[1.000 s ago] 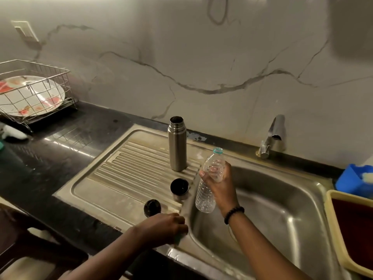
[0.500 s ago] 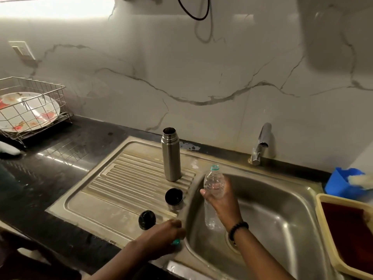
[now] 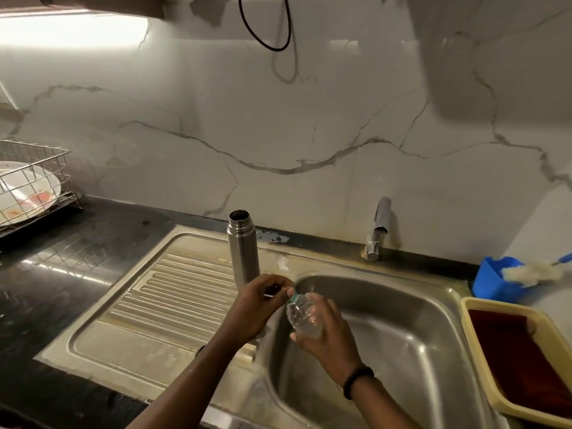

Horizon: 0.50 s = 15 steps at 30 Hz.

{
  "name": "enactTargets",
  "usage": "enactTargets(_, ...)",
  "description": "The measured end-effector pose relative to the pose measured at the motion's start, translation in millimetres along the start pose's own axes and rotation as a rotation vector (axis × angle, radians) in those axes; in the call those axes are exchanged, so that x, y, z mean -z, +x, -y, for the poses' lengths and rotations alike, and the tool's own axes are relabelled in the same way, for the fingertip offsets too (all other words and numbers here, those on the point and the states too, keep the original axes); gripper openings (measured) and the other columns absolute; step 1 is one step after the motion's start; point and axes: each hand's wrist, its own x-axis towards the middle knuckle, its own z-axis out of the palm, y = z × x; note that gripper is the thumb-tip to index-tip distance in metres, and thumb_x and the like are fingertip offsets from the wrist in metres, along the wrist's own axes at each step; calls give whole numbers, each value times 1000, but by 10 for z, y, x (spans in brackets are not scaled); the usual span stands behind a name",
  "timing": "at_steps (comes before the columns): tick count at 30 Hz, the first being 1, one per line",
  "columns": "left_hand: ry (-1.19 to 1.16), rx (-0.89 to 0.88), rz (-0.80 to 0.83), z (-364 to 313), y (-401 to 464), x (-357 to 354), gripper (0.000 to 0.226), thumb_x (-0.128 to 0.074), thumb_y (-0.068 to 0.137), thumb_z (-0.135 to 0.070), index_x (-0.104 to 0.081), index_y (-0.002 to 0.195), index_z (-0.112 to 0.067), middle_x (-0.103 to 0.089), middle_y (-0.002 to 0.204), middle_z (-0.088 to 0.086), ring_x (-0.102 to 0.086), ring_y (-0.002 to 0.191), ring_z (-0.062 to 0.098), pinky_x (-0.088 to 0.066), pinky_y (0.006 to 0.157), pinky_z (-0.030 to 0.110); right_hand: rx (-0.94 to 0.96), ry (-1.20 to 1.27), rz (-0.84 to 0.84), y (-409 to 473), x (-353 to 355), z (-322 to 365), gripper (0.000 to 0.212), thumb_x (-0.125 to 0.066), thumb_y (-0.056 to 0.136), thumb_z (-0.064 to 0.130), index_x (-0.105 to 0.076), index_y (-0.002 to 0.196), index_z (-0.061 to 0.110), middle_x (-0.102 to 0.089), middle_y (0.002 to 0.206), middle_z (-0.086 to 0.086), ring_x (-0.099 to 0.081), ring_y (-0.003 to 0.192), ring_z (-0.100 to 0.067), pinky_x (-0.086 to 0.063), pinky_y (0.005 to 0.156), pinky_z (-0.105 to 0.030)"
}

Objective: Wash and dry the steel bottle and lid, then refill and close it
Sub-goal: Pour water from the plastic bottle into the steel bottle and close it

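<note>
Steel bottle [image 3: 243,246] stands open and upright on the drainboard, centre frame. Your right hand [image 3: 328,332] grips the plastic bottle [image 3: 301,314] tilted over the sink [image 3: 418,323]; your left hand [image 3: 260,303] pinches its cap. Hold the body lightly so nothing squirts, finish unscrewing, then pour slowly into the steel mouth.

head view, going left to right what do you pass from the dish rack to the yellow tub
dish rack → steel bottle → left hand → plastic bottle → tap → blue container → yellow tub
</note>
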Motion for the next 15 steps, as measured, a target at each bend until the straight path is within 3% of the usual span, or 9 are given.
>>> enactTargets(4, -26, -23, 6, 0, 39, -14, 14, -72, 91, -18, -71, 104, -22, -71, 103, -3, -69, 100, 15, -58, 89, 38, -24, 14, -6, 7, 47, 24, 74, -80, 64, 44, -39, 125, 51, -48, 117, 25, -54, 108, 2, -52, 87, -28)
enactTargets(8, -42, -27, 53, -2, 63, -7, 19, -67, 94, -13, -70, 111, -20, -71, 110, -5, -66, 108, 12, -56, 95, 35, -76, 230, 80, 38, 129, 102, 64, -84, 63, 38, -49, 114, 52, -60, 117, 19, -60, 107, -2, -53, 91, -36)
enactTargets(11, -47, -28, 118, -47, 85, 8, 26, -61, 97, -8, -68, 117, -22, -69, 117, -8, -63, 115, 10, -54, 98, 30, -107, 311, 117, 55, 205, 159, 58, -85, 65, 32, -53, 109, 52, -65, 114, 17, -64, 104, -2, -54, 91, -34)
enactTargets(13, -157, -14, 145, -105, 112, -10, 32, -61, 95, -5, -64, 123, -21, -67, 122, -5, -62, 116, 12, -54, 97, 32, -114, 353, 131, 69, 249, 187, 56, -84, 70, 27, -54, 112, 49, -67, 114, 16, -65, 104, -4, -54, 90, -32)
enactTargets(15, -271, 44, 116, -182, 151, -55, 33, -67, 93, -17, -60, 124, -24, -64, 124, -6, -64, 114, 13, -56, 95, 33, -124, 381, 121, 82, 287, 244, 56, -83, 74, 21, -53, 117, 44, -67, 113, 17, -65, 102, -3, -53, 88, -28)
